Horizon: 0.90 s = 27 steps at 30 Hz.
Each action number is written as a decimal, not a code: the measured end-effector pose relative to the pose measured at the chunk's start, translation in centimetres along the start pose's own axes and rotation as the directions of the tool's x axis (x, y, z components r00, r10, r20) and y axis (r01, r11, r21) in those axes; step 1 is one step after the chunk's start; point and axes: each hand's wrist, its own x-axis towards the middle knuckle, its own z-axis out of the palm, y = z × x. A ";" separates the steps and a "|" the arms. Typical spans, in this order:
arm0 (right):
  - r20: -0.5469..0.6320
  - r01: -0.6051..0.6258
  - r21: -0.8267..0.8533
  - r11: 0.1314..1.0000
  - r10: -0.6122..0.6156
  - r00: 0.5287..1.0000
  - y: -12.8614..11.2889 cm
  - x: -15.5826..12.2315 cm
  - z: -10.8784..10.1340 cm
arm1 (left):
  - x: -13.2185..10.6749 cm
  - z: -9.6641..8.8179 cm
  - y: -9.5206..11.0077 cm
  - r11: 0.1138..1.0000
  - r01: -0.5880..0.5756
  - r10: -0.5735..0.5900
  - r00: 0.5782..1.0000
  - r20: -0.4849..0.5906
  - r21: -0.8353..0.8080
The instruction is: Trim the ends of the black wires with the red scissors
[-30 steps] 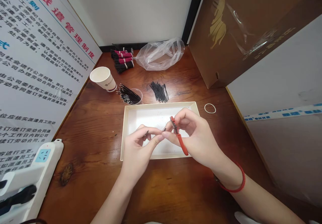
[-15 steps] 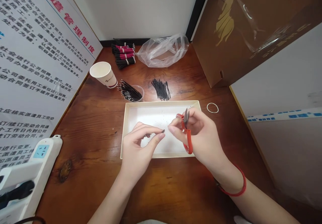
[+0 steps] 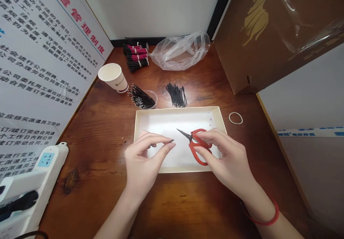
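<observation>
Left hand [image 3: 145, 156] narrowly pinches a short black wire [image 3: 171, 140], light and thin so best held near its end, while right hand [image 3: 225, 156] firmly grips red-handled scissors [image 3: 195, 153] above a white tray [image 3: 177, 109].

The wall poster [image 3: 40, 77] reads "遣管理制度" in red.

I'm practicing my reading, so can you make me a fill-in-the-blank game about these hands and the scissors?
1. The right hand rests on scissors with ____ handles.
2. A rubber band lies to the ____ of the white tray.
3. The paper cup on the wooden table is mostly ____.
4. The left hand pinches its fingertips together above the ____.

Missing words: red; right; white; tray.
</observation>
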 end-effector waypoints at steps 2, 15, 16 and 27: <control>0.006 -0.008 0.036 0.999 0.007 1.000 -0.1 0.0 0.0 | 0.0 0.1 0.0 1.000 0.006 -0.005 1.000 -0.009 0.007; 0.109 -0.093 -0.024 0.995 0.095 0.989 -1.8 -0.3 -0.4 | 0.1 0.2 -0.3 0.999 0.032 -0.032 0.999 -0.028 -0.006; 0.114 -0.095 -0.019 0.995 0.097 0.989 -1.8 -0.3 -0.3 | 0.0 0.2 -0.3 1.000 0.031 -0.031 0.999 -0.031 -0.005; 0.121 -0.066 -0.011 0.998 0.067 0.990 -1.8 -0.3 -0.4 | 0.0 0.2 -0.3 1.000 0.014 -0.014 0.999 -0.028 0.004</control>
